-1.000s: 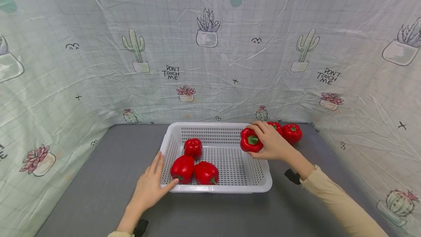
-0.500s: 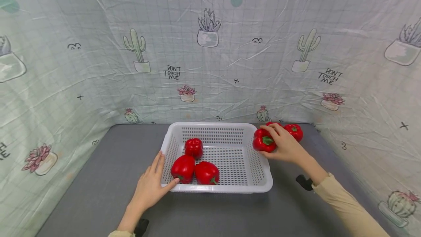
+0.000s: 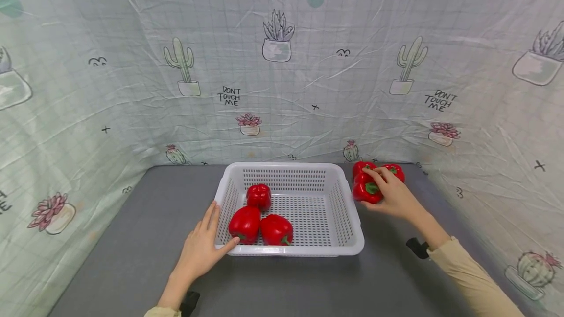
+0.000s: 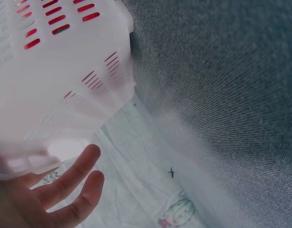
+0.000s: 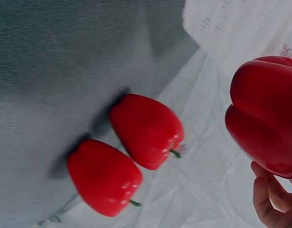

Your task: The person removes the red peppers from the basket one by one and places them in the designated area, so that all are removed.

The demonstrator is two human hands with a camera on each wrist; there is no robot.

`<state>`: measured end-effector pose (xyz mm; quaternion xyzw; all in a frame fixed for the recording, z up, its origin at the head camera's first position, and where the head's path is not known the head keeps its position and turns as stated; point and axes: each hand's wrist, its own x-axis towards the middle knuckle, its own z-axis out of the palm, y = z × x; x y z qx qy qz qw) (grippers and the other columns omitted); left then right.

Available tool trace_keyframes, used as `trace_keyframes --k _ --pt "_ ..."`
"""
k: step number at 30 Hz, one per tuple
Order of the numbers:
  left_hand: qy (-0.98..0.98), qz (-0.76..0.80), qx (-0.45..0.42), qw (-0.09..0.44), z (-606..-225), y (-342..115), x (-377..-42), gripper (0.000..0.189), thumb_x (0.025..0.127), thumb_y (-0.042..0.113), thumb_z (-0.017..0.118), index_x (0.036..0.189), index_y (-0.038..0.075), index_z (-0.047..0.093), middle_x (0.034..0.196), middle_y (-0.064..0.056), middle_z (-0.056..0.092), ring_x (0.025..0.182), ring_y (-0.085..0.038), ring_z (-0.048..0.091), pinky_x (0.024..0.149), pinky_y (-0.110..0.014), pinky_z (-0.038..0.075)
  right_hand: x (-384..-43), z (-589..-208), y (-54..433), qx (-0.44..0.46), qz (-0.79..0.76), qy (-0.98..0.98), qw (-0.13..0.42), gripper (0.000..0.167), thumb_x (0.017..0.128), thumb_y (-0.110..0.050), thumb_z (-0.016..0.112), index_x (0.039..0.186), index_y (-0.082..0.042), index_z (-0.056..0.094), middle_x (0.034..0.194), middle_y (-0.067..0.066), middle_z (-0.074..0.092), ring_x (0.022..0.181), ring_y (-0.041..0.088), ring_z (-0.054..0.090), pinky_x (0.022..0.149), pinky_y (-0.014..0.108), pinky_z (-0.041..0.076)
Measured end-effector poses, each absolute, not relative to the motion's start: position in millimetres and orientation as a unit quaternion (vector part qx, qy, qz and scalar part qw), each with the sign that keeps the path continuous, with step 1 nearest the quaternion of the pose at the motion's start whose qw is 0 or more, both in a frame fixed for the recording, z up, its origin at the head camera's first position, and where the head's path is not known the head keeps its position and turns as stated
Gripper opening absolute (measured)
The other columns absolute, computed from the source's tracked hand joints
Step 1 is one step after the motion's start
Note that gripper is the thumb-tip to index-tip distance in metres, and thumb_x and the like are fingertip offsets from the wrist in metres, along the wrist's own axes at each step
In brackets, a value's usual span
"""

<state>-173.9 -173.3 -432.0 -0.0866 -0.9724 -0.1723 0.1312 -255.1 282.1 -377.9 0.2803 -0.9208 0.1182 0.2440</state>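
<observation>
My right hand grips a red bell pepper with a green stem, held just past the right rim of the white plastic basket. In the right wrist view that held pepper looks raised, fingers curled at its underside. My left hand rests at the basket's front left corner, thumb on the rim and fingers extended along the left side. Inside the basket, toward its left, lie three red bell peppers: one at the back, one front left and one beside it.
Two more red bell peppers, a left one and a right one, sit together on the grey table behind the right hand. A patterned cloth hangs along the back and both sides.
My right hand has carried its pepper rightward, from over the basket's right side to beyond the rim near the two outside peppers. The left hand and basket stay in place.
</observation>
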Motion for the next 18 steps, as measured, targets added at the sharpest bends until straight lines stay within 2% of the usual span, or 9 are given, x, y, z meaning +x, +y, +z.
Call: trace_keyframes --k 6,12,18 --pt "-0.972 -0.173 -0.086 0.133 -431.9 -174.7 -174.6 0.091 0.075 0.058 0.057 0.139 0.001 0.025 0.145 -0.016 0.024 0.109 -0.040 0.049 0.080 -0.059 0.042 -259.0 -388.1 289.3 0.267 0.107 -0.930 0.229 0.077 0.055 -0.031 0.080 0.121 -0.008 0.048 0.098 0.010 0.049 0.084 0.023 0.052 0.067 0.041 0.052" --pt "-0.971 -0.176 -0.089 0.138 -431.4 -176.1 -175.9 0.091 0.075 0.056 0.058 0.139 0.001 0.026 0.145 -0.015 0.024 0.110 -0.040 0.049 0.079 -0.059 0.043 -264.5 -399.4 296.8 0.247 0.109 -0.945 0.184 0.074 0.057 -0.031 0.081 0.119 -0.008 0.049 0.101 0.011 0.050 0.088 0.025 0.053 0.072 0.044 0.051" --pt "-0.968 -0.184 -0.096 0.142 -433.7 -176.1 -174.8 0.090 0.075 0.058 0.057 0.139 0.001 0.027 0.145 -0.015 0.025 0.108 -0.041 0.050 0.078 -0.059 0.042 -269.5 -410.1 307.6 0.236 0.105 -0.952 0.162 0.074 0.057 -0.032 0.082 0.119 -0.008 0.049 0.105 0.013 0.051 0.092 0.028 0.052 0.076 0.048 0.049"
